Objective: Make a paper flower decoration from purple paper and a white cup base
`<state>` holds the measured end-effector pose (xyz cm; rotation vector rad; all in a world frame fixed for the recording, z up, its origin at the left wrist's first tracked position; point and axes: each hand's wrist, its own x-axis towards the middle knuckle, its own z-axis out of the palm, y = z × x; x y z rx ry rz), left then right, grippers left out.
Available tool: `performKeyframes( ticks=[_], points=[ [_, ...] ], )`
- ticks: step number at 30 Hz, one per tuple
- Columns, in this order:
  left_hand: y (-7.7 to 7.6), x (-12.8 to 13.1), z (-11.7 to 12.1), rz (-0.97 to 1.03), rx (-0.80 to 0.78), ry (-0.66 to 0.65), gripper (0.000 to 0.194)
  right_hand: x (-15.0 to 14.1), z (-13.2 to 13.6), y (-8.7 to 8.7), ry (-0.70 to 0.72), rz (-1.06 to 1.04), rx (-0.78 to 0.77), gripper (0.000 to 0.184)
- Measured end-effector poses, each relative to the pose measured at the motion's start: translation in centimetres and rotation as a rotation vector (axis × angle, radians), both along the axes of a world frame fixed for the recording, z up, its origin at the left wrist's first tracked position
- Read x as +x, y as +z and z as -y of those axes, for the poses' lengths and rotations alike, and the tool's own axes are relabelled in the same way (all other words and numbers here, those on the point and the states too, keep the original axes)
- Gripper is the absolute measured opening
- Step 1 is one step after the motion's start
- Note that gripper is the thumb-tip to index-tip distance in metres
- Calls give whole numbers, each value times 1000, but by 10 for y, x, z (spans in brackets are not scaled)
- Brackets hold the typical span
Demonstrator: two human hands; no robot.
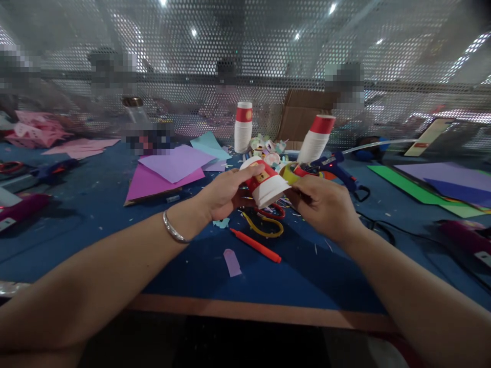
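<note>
A red and white paper cup (264,179) is tilted on its side above the table, its white part towards me. My left hand (230,189) is closed around it, thumb on the red band. At the cup's white edge, the fingers of my right hand (322,202) are pinched together; their tips are partly hidden. Below the cup lie scissors with a yellow handle loop (264,227). Closer to me are a red marker (256,246) and a small purple paper strip (232,262).
Two stacks of paper cups (243,130) (316,140) stand behind my hands, with paper scraps (268,149) between them. A blue glue gun (339,171) lies right. Coloured sheets (174,163) (441,181) lie on both sides. A perforated metal screen (261,46) closes off the back.
</note>
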<state>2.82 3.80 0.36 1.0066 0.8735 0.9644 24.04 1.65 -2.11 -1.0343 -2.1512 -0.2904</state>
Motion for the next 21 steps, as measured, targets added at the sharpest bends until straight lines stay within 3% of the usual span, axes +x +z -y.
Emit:
performKeyframes(
  ticks=[3,7,9,11,13,15,17,19,21],
  points=[
    [6,-8,-11,-40,116,136,27,0,1,0,19,-24,34,25],
    [6,-50,-42,-275,409,508,35,1,1,-2,-5,-47,45,22],
    [3,-75,-55,-715,589,628,57,2,-1,-4,-12,-51,32,23],
    [1,-93,-62,-1010,502,420,60,2,-3,-6,-3,-52,11,23],
    [2,-98,-61,-1070,455,280,63,1,-4,-7,10,-51,-3,22],
    [7,-93,-55,-1147,563,277,70,0,-4,-8,18,-56,-8,21],
    [15,-81,-44,-1221,812,384,70,-2,-3,-8,17,-62,-15,21],
    [20,-67,-32,-1079,942,336,60,-5,-1,-7,1,-54,-41,22],
    [18,-52,-22,-885,834,139,60,-7,1,-6,-12,-47,-73,22]
  ],
)
